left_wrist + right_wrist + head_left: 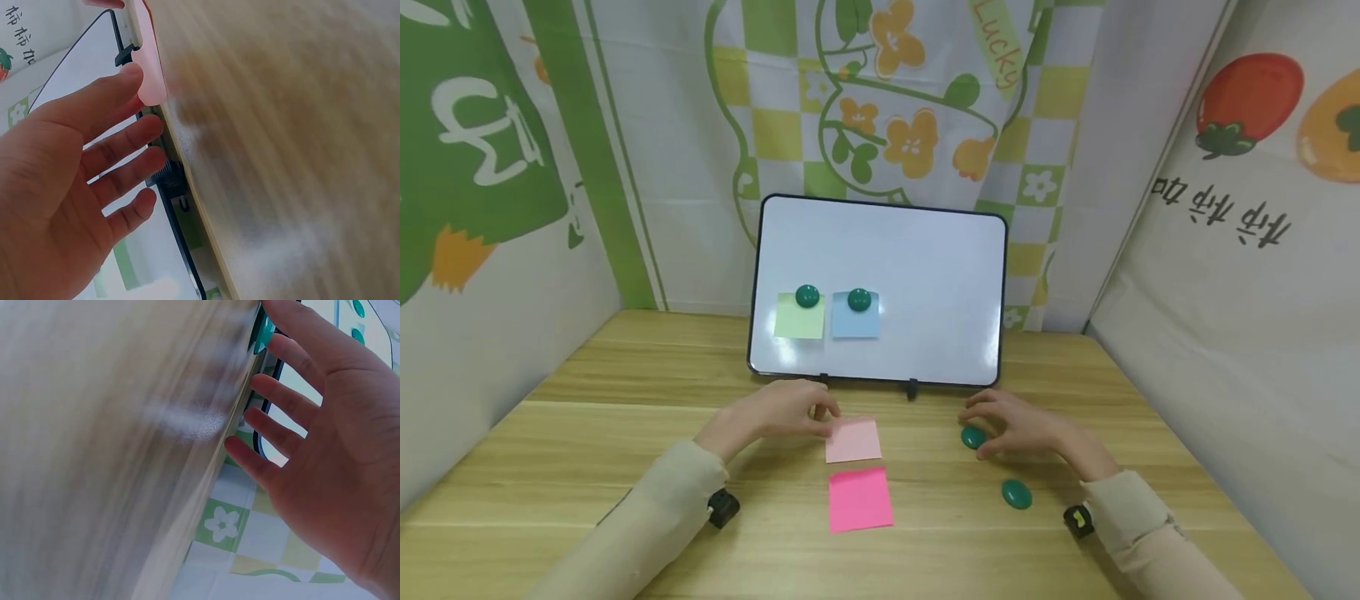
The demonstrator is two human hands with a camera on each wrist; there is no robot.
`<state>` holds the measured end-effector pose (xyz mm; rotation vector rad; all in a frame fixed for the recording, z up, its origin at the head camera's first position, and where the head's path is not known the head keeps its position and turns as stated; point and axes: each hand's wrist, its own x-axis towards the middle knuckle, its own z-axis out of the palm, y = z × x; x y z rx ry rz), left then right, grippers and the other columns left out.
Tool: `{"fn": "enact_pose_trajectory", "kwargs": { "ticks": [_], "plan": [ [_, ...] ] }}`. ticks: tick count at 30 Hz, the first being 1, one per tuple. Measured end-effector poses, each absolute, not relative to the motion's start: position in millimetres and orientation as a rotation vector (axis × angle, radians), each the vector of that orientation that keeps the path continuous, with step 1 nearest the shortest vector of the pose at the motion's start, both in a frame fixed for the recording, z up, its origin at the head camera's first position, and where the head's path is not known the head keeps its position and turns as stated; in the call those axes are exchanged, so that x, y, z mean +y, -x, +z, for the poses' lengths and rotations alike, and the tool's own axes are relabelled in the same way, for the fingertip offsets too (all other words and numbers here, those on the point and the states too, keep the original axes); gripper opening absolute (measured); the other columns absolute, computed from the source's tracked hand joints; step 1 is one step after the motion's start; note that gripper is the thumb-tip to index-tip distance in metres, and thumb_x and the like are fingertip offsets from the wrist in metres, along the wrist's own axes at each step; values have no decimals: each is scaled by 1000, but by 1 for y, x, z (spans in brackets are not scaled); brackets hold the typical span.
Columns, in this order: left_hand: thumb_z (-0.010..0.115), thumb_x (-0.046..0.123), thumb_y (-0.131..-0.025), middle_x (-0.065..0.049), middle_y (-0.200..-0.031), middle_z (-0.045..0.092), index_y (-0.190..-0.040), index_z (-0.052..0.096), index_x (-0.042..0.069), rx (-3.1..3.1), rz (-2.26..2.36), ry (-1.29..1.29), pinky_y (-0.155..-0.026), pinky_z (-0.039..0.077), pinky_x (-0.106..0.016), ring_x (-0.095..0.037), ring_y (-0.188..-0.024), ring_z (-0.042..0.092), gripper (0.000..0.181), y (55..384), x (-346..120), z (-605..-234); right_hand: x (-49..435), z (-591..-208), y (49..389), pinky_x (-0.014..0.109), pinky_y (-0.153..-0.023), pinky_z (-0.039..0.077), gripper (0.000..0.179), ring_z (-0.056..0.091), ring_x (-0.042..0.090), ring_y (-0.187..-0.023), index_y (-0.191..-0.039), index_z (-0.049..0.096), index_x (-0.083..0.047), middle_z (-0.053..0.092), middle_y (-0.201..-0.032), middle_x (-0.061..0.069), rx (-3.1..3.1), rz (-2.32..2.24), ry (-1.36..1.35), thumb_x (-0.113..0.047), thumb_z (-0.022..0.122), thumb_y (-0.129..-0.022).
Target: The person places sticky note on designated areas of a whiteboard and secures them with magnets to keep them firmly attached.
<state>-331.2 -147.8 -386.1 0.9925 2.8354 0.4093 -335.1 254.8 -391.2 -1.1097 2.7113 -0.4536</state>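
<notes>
At the left corner of a light pink sticky note (854, 442), my left hand (786, 408) pinches the paper between thumb and index finger. In the left wrist view the note (150, 69) bends at those fingertips, and the other fingers stay loosely spread. A bright pink sticky note (861, 500) lies just in front of it. My right hand (1018, 423) arches over a round green magnet (973, 437), thumb and index finger apart on either side. The right wrist view has the magnet (265, 332) close by the index fingertip. Another green magnet (1017, 494) lies nearer me.
A black-framed whiteboard (925, 292) leans on small black stand feet (912, 389) at the back of the wooden table (700, 533). Green magnets hold a green note (799, 321) and a blue note (855, 323) on it. Printed curtains (662, 167) surround the table.
</notes>
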Motion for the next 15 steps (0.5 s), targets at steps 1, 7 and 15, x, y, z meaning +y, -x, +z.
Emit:
{"fn": "enact_pose_trajectory", "kwargs": {
  "ticks": [1,7,15],
  "plan": [
    [73,33,-89,11,-87,62,-112,73,20,2832,407,-967,-73,49,-28,-8,-80,55,26,331,-147,-386,255,-391,335,64,-108,37,56,43,43,-132,-134,60,-9,48,-144,20,2710,-459,1112,-32,77,-86],
    [73,35,-89,10,-87,65,-105,75,21,2834,360,-850,-77,51,-33,-9,-79,56,21,333,-143,-386,256,-391,335,64,-107,37,54,44,43,-131,-132,62,-9,49,-143,21,2712,-462,1128,-31,78,-85],
    [71,28,-91,9,-86,67,-98,75,21,2838,315,-849,-79,52,-34,-9,-79,57,11,333,-142,-387,256,-392,336,66,-106,37,52,43,44,-131,-131,64,-12,48,-144,22,2707,-464,1105,-35,77,-86]
  ]
}}
